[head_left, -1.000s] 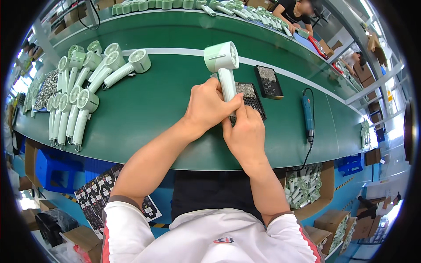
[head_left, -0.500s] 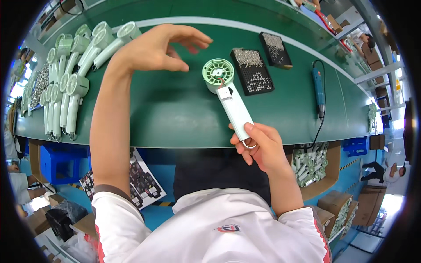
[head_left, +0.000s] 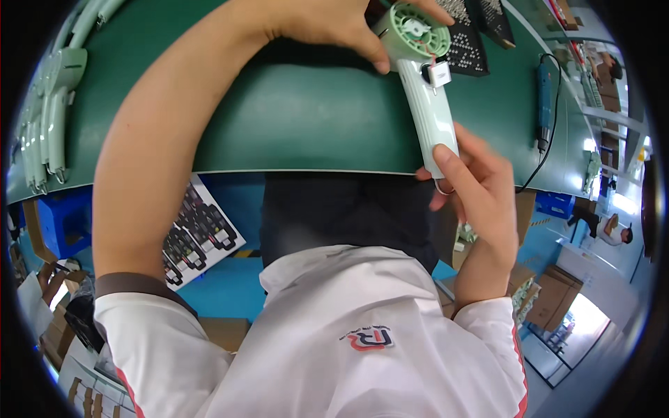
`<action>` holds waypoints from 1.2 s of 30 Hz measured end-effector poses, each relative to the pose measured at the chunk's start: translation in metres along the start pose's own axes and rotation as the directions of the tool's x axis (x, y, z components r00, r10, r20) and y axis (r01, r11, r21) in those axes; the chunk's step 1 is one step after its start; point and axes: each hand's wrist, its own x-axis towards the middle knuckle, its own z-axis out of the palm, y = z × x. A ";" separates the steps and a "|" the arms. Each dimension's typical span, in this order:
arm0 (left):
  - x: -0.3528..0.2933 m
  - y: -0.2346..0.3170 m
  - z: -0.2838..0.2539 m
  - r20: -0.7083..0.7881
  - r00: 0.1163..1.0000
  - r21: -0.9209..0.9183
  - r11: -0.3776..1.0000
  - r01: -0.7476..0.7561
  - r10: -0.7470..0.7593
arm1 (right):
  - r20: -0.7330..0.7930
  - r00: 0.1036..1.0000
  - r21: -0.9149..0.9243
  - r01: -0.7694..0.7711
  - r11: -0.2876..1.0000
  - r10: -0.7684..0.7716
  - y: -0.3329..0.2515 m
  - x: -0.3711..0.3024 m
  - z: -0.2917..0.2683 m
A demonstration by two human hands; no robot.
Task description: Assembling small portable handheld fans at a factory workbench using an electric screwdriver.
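Note:
A pale green and white handheld fan (head_left: 432, 115) lies between my hands over the near part of the table, its round head pointing away from me. The slotted head shows a white hub, thin red wire and a small white connector (head_left: 437, 74) hanging at the neck. My right hand (head_left: 484, 188) pinches the lower end of the handle, by a metal loop. My left hand (head_left: 320, 24) is curled round the head, thumb at its left side and fingers along the far rim; part of that hand runs out of the picture.
Black trays of small metal parts (head_left: 465, 45) lie beyond the fan. A blue electric screwdriver (head_left: 544, 104) with a cord rests at right on the green table (head_left: 306, 118). Several more fans (head_left: 59, 104) are grouped at left. Below the edge are a blue stool (head_left: 63, 223) and a printed sheet (head_left: 202, 237).
My left hand has come across to the right and taken hold of the fan's head. The view has shifted, and the fan and right hand now appear further right.

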 end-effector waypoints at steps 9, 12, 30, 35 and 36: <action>-0.002 -0.009 -0.001 -0.074 0.994 0.032 0.996 -0.077 0.079 | 0.253 0.703 -0.691 0.612 0.385 -0.665 -0.079 0.075 -0.034; -0.003 -0.003 -0.002 -0.054 0.998 -0.029 0.999 -0.034 0.032 | 0.471 0.588 -0.686 0.713 0.146 -0.658 -0.112 0.081 -0.003; -0.005 -0.020 -0.003 -0.103 0.992 0.053 0.996 -0.072 0.077 | 0.579 0.776 -0.789 0.611 0.069 -0.250 -0.157 0.092 0.035; -0.006 -0.018 -0.017 -0.024 0.990 -0.208 0.968 -0.140 0.138 | 0.584 0.787 -0.787 0.609 0.099 -0.199 -0.167 0.089 0.038; -0.009 -0.021 -0.017 -0.008 0.992 -0.277 0.953 -0.124 0.127 | 0.553 0.810 -0.814 0.576 0.082 -0.195 -0.167 0.089 0.042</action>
